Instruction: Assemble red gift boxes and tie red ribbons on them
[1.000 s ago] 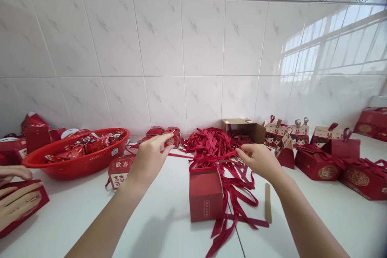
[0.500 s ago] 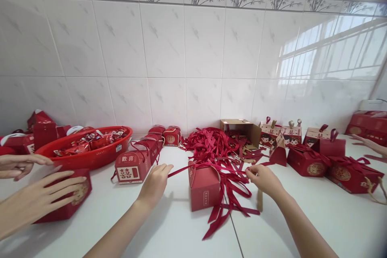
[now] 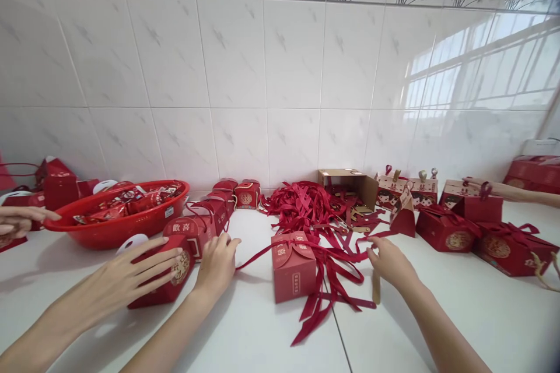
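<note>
A small red gift box (image 3: 294, 275) stands upright in front of me, its top flaps folded in. A dark red ribbon (image 3: 258, 254) crosses its top and runs out to both sides. My left hand (image 3: 216, 262) is curled at the ribbon's left end, left of the box; its fingertips are partly hidden. My right hand (image 3: 389, 259) is to the right, thumb and forefinger pinched at the ribbon's other end among loose ribbons. Both lengths hang slightly slack. More cut ribbons (image 3: 335, 280) lie beside and behind the box.
At left, another person's hand (image 3: 131, 274) rests on a dark red box (image 3: 184, 285), close to my left forearm. Behind stand a red basin (image 3: 126, 233) of wrapped sweets and several finished boxes. A ribbon heap (image 3: 301, 201), an open carton (image 3: 371, 189) and more boxes (image 3: 446, 233) line the wall.
My left hand has moved left and slightly down, my right hand slightly right. The ribbon now lies lower across the box top. The other person's hand has slid the dark red box toward me.
</note>
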`<state>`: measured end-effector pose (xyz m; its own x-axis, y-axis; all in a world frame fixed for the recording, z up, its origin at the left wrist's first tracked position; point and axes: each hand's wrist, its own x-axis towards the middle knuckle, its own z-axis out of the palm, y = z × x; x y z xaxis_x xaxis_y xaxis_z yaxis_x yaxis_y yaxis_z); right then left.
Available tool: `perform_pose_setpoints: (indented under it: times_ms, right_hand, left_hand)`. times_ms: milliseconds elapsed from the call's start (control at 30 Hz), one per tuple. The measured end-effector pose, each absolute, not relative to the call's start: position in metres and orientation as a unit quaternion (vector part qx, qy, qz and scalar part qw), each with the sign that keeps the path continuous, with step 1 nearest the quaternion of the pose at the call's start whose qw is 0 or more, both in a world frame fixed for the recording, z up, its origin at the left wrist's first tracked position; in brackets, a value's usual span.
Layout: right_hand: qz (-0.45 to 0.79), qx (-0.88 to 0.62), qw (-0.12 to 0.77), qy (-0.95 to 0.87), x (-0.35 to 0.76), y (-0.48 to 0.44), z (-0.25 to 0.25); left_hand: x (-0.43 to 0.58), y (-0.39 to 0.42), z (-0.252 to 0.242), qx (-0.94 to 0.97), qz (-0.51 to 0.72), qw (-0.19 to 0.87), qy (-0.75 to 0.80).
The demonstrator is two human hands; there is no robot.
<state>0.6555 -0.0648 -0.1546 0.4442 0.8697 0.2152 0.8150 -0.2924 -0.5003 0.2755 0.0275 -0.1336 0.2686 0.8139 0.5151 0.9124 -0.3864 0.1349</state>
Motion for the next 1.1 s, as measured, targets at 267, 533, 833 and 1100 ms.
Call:
perform_pose_setpoints:
  times_ms: [267,533,833,1100]
  right_hand:
    - [0.085,-0.643,0.386,-0.656,0.579,-0.035,-0.113]
    - [0.231,-0.521,0.455,-0.684,0.544,-0.032,-0.129]
    - [0.295,-0.506,0.376,-0.718,0.553,-0.048,-0.116]
    - [0.270,-0.520,0.365,-0.723,0.553,-0.055,-0.117]
  left_hand:
    - [0.336,0.013,-0.110,-0.771,-0.393,-0.206,-0.457]
    - [0.349,0.006,-0.127,-0.720,-0.462,-0.331,-0.397]
    - [0.354,-0.006,-0.124,-0.732,-0.446,-0.342,-0.385]
    - [0.356,-0.013,-0.124,-0.710,-0.447,-0.368,-0.400]
